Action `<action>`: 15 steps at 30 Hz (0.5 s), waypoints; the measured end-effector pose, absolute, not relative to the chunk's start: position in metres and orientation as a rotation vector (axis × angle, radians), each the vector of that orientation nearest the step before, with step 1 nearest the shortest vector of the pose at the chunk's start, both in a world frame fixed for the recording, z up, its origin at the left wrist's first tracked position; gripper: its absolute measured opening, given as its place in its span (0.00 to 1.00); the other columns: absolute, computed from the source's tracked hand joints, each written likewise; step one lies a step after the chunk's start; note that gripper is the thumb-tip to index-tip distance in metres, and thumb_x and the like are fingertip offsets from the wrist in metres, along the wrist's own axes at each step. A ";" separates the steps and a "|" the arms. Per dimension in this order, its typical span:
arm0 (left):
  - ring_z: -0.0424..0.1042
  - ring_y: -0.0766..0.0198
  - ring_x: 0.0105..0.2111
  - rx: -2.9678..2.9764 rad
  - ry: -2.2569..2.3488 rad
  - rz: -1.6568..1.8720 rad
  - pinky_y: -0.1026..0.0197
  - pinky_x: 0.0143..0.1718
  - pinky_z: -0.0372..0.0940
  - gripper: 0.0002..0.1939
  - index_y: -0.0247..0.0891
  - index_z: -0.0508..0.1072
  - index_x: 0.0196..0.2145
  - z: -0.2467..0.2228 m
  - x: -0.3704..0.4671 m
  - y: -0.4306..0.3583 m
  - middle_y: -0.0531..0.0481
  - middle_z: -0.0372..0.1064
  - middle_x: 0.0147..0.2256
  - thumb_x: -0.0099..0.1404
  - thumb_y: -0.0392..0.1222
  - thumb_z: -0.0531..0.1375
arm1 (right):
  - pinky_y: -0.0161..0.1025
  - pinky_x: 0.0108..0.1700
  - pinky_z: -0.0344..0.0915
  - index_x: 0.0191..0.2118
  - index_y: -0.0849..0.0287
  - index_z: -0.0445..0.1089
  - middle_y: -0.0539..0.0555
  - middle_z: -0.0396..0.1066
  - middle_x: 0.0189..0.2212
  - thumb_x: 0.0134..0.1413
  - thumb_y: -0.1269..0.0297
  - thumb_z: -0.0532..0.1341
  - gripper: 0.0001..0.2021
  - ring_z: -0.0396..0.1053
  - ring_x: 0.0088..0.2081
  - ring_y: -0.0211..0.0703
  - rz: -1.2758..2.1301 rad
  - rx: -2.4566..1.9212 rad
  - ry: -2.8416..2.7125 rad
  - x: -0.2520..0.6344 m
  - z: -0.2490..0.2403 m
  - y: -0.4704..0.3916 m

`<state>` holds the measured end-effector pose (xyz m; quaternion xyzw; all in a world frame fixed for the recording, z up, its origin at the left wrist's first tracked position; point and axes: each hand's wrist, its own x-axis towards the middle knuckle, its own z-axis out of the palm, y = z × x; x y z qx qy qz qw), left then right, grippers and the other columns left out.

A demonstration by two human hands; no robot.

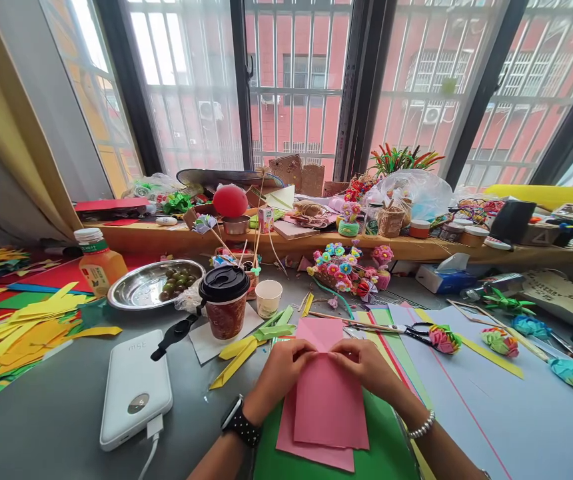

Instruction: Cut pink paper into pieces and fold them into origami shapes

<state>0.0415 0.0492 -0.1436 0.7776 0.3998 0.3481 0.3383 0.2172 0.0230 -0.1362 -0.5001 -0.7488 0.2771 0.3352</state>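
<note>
Tabletop (191,393) shows left of the pink paper (330,407), between power bank (136,380) and left hand (284,367); green board (386,433) borders the paper's near corners; white sheet (526,413) extends to its right. Left hand: thumb and fingers pinched narrowly on the paper; right hand (364,363): likewise, close by. Obstacles, left to right: lidded cup (224,313) and yellow-green strips (251,343), left of the paper's far end; flowers (339,267), beyond it; scissors (401,329), at its far right, just past the right hand.
</note>
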 end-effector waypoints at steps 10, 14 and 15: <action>0.67 0.62 0.27 2.048 1.187 0.926 0.65 0.29 0.58 0.11 0.36 0.73 0.26 -0.140 0.037 0.052 0.49 0.71 0.26 0.56 0.39 0.51 | 0.35 0.27 0.60 0.24 0.60 0.69 0.52 0.71 0.21 0.48 0.61 0.51 0.13 0.67 0.25 0.42 0.596 -1.588 -1.731 0.245 -0.145 0.038; 0.67 0.63 0.28 2.094 1.111 0.897 0.65 0.29 0.58 0.10 0.36 0.73 0.27 -0.143 0.040 0.049 0.49 0.72 0.27 0.55 0.38 0.52 | 0.34 0.32 0.62 0.29 0.60 0.68 0.54 0.71 0.29 0.50 0.62 0.51 0.11 0.67 0.31 0.41 0.624 -1.410 -1.779 0.234 -0.142 0.033; 0.67 0.63 0.28 2.107 1.086 0.892 0.65 0.29 0.58 0.10 0.37 0.73 0.27 -0.144 0.041 0.047 0.50 0.72 0.27 0.55 0.38 0.52 | 0.34 0.33 0.62 0.31 0.59 0.68 0.54 0.70 0.31 0.50 0.62 0.52 0.10 0.66 0.33 0.41 0.646 -1.367 -1.853 0.228 -0.142 0.030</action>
